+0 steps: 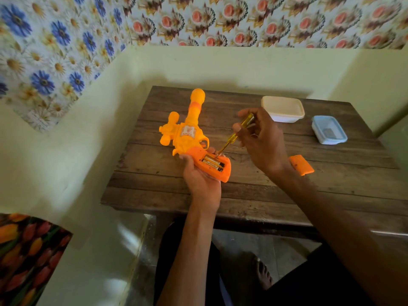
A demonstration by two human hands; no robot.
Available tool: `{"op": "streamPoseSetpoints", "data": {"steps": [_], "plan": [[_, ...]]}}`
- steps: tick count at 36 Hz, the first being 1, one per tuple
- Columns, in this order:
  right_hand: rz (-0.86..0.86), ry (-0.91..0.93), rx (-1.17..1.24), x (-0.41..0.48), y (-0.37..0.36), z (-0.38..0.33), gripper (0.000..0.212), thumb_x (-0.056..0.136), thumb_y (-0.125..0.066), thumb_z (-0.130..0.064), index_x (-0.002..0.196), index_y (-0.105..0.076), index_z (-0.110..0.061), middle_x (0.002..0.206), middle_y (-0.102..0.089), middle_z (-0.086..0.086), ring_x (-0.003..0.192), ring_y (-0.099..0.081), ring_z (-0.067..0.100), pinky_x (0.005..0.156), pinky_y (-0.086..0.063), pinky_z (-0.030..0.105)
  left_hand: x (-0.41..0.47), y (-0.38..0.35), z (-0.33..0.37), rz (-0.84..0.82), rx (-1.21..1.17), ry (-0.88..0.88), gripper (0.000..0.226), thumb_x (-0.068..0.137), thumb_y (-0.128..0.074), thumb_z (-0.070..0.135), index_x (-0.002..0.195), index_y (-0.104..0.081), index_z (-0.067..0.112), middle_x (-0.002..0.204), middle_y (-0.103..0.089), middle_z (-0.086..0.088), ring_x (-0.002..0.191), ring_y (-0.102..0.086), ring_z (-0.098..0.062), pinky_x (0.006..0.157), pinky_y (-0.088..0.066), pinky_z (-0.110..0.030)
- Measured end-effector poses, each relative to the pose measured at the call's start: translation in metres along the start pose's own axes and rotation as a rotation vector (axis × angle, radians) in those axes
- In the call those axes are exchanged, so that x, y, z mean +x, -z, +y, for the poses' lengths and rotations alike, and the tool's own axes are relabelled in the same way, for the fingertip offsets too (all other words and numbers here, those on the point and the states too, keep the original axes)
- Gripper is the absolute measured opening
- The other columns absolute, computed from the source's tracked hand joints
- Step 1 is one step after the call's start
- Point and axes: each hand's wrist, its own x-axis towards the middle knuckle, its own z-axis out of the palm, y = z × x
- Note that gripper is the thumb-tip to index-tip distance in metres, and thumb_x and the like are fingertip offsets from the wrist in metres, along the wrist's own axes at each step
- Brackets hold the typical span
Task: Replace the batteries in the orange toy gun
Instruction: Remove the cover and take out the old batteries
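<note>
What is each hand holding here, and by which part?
Left hand cradles the orange plastic toy gun by its grip, under the open battery compartment. Right hand holds the yellow-handled screwdriver by its handle.

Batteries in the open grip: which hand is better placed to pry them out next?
Right. The right hand already holds the screwdriver with its tip at the edge of the batteries. The left hand is occupied cradling the toy gun by its grip.

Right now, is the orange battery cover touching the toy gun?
Apart. The head view shows the battery cover lying on the table, bare wood separating it from the toy gun.
</note>
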Motion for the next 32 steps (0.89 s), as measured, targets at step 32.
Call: {"op": "streamPoseSetpoints", "data": {"steps": [32], "plan": [[-0.07, 0.233, -0.078, -0.022, -0.026, -0.015, 0.027, 0.092, -0.062, -0.034, 0.099, -0.049, -0.011, 0.077, -0.065, -0.002, 0.064, -0.066, 0.007, 0.053, -0.051, 0.021, -0.001, 0.0, 0.001, 0.05, 0.048, -0.024, 0.066, 0.099, -0.018, 0.061, 0.132, -0.053, 0.018, 0.099, -0.071, -0.008, 0.085, -0.066, -0.02, 0.084, -0.05, -0.038]]}}
